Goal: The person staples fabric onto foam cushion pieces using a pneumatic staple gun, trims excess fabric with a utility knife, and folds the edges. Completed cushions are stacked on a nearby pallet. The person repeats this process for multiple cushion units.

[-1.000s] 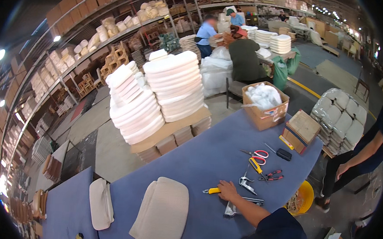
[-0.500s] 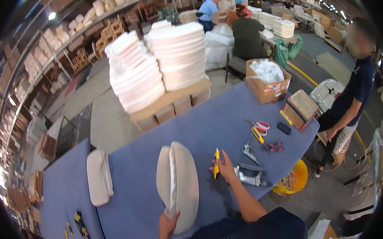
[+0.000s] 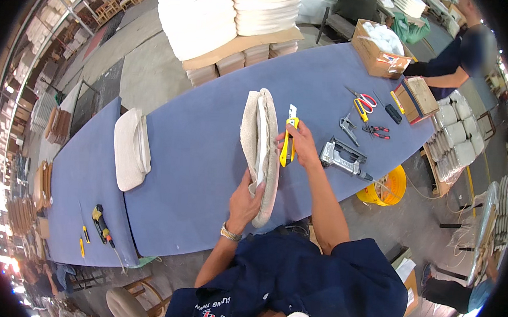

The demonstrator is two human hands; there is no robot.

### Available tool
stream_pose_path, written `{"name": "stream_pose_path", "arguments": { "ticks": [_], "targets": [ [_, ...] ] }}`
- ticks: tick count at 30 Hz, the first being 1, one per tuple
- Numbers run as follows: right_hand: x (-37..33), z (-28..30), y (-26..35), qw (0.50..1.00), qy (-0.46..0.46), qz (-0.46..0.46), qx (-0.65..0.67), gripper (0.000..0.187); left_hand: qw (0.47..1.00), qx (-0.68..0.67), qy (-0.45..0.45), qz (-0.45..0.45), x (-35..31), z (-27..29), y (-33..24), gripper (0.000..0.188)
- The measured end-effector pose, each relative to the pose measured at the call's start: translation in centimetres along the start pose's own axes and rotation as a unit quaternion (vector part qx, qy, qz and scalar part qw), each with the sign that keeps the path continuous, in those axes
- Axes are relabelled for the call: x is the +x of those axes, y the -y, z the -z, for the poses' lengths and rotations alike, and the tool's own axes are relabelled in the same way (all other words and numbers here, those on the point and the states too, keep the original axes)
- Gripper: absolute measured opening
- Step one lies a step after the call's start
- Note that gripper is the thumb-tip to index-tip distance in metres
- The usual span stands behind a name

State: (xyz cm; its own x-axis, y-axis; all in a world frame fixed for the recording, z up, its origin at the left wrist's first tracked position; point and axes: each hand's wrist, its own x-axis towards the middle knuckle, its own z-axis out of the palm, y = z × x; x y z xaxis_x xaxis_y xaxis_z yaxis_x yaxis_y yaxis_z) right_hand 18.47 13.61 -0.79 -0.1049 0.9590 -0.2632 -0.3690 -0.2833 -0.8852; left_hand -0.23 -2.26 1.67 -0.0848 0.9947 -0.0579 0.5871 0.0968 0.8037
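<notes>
A beige fabric-covered cushion [image 3: 269, 176] is held up on its edge over the blue-topped table [image 3: 190, 172]. My left hand [image 3: 244, 205] grips its near lower part, and a white strip [image 3: 261, 133] shows in the opening along it. My right hand [image 3: 305, 147] is closed around a yellow utility knife [image 3: 288, 143], held upright just right of the cushion. The knife's pale tip end points away from me. Farther left on the table lies a second beige cushion [image 3: 129, 157].
To the right lie a staple gun [image 3: 343, 158], scissors [image 3: 363, 107], red-handled pliers [image 3: 377, 131] and a metal hand tool [image 3: 348, 129]. Cardboard boxes [image 3: 380, 59] stand at the far right corner; a yellow bucket [image 3: 399, 186] is below the edge. A co-worker [image 3: 451, 60] stands beyond.
The view has tilted down. My left hand has turned the cushion more onto its edge, and my right hand has brought the knife closer beside it. The co-worker now leans toward the boxes.
</notes>
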Motion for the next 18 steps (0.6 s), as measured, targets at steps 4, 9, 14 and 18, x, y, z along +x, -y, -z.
{"name": "stream_pose_path", "arguments": {
  "ticks": [4, 9, 14, 18],
  "targets": [
    [1.7, -1.4, 1.0, 0.999, -0.002, -0.016, -0.039, 0.026, 0.979, -0.088, -0.101, -0.155, 6.1, -0.6, -1.1, 0.074],
    [2.2, -1.6, 1.5, 0.996, -0.016, -0.01, -0.084, 0.03, 0.984, -0.012, -0.098, -0.149, 19.3, -0.9, 0.8, 0.062],
    [0.7, 2.4, -0.7, 0.995, -0.056, -0.07, -0.036, 0.026, 0.985, -0.011, -0.157, -0.066, 24.6, -3.7, 0.5, 0.046],
    [1.5, 4.0, -1.0, 0.992, -0.069, -0.076, -0.076, 0.023, 0.986, -0.001, -0.154, -0.06, 26.2, -5.7, 0.2, 0.035]
  ]
}}
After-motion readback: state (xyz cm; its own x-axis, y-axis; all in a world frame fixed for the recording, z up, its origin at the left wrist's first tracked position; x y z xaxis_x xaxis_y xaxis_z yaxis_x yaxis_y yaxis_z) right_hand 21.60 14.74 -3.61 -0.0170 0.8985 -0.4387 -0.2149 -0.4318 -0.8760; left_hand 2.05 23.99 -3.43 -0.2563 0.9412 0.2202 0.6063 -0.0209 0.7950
